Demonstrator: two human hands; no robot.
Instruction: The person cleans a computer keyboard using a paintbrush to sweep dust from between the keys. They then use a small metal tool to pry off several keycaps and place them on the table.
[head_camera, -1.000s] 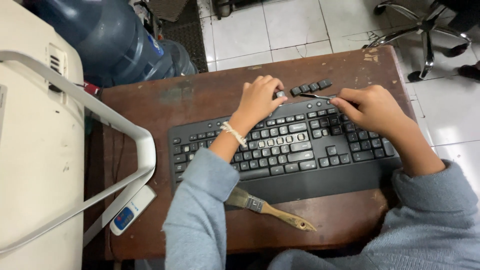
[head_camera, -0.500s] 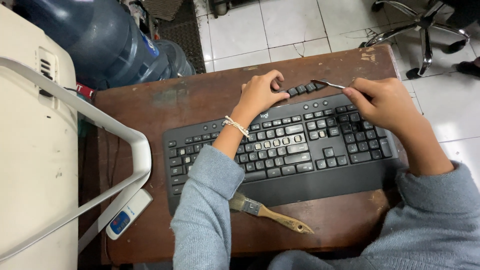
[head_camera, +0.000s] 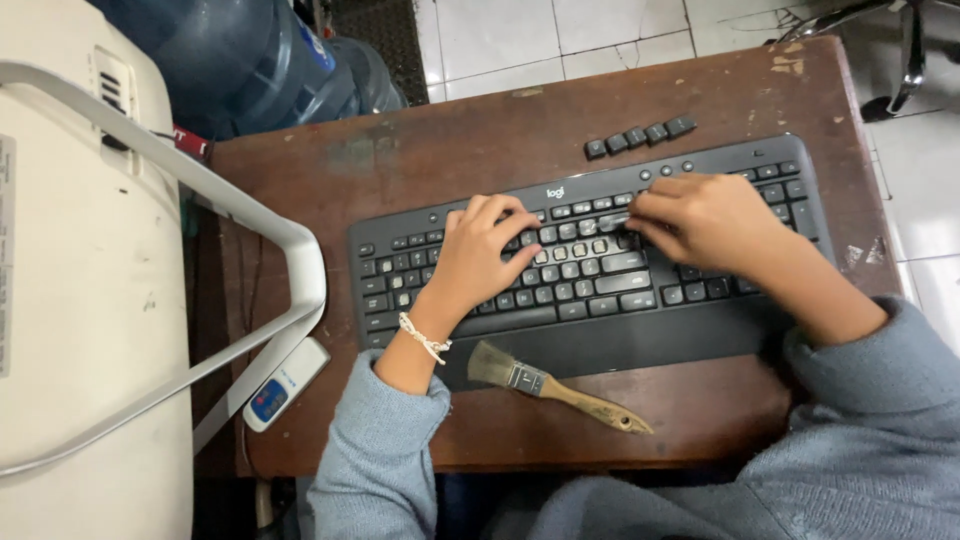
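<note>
Keyboard: the black plastic computer keyboard (head_camera: 590, 265) lies across the worn brown wooden table (head_camera: 420, 150).
Left hand: the left hand (head_camera: 480, 255) rests on the keys, fingers bent, holding nothing.
Right hand: the right hand (head_camera: 700, 220) pinches a thin metal tool (head_camera: 613, 222); how tightly, I cannot tell.
Loose keys: five removed black keycaps (head_camera: 640, 137) sit in a row behind the keyboard.
Brush: a small wooden-handled paintbrush (head_camera: 555, 386) lies in front of it.
Risk: I think the tool can slip, and a keycap may jump off the table.

A wooden-handled paintbrush (head_camera: 555, 385) is lying near the table's (head_camera: 420, 150) front edge; blue water jugs (head_camera: 250, 60) are standing far left.
</note>
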